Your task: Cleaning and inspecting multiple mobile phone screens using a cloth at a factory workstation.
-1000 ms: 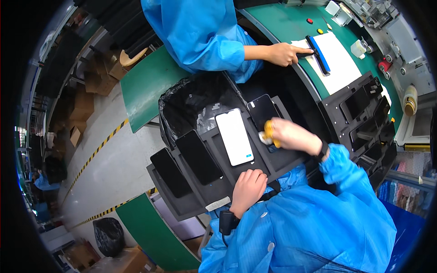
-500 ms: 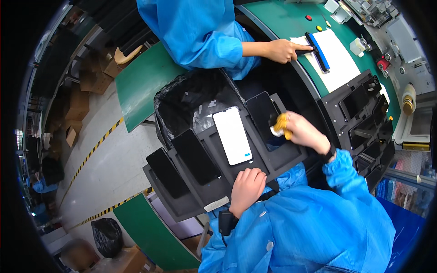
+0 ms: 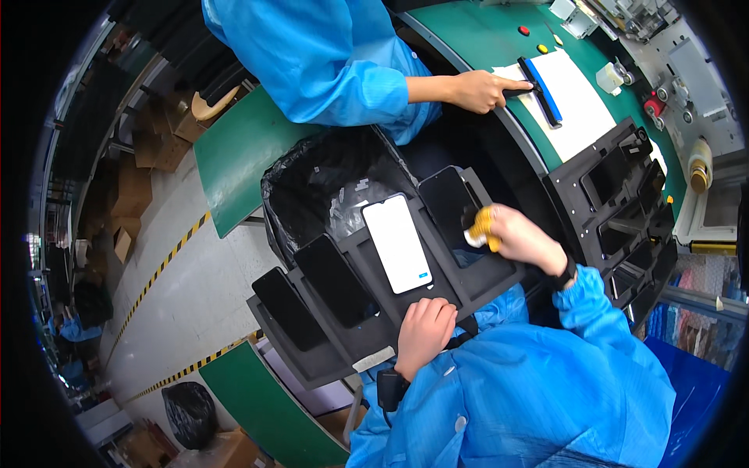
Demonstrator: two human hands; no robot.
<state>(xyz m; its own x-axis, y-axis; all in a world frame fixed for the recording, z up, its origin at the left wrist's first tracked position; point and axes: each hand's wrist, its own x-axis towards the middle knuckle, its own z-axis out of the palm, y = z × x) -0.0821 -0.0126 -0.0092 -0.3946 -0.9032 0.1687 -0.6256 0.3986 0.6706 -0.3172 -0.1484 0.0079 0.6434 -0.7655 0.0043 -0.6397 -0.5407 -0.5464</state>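
Observation:
A black foam tray [image 3: 488, 287] lies before me with several phones in its slots. My left hand [image 3: 427, 331] is closed over its near edge, fingers bent, just below a phone with a lit white screen [image 3: 396, 243]. My right hand [image 3: 524, 236], blurred a little, wears yellow finger covers and pinches a small white piece [image 3: 470, 239], perhaps a wipe, against the dark phone [image 3: 445, 195] in the rightmost slot. Two more dark phones, the nearer one [image 3: 337, 277] and the leftmost one [image 3: 287, 308], lie left of the lit one.
A bin lined with a black bag [image 3: 292, 183] stands beyond the tray, holding clear scraps. A co-worker's hand [image 3: 477, 91] touches a blue roller [image 3: 542, 90] on white sheet [image 3: 577, 109] atop the green bench [image 3: 456, 27]. Another tray [image 3: 566, 187] of phones sits at right.
The tray and phones sit slightly lower in view. My right hand remains at the rightmost phone's lower part, shifted slightly. The co-worker's sleeve has moved left; their finger stays on the roller.

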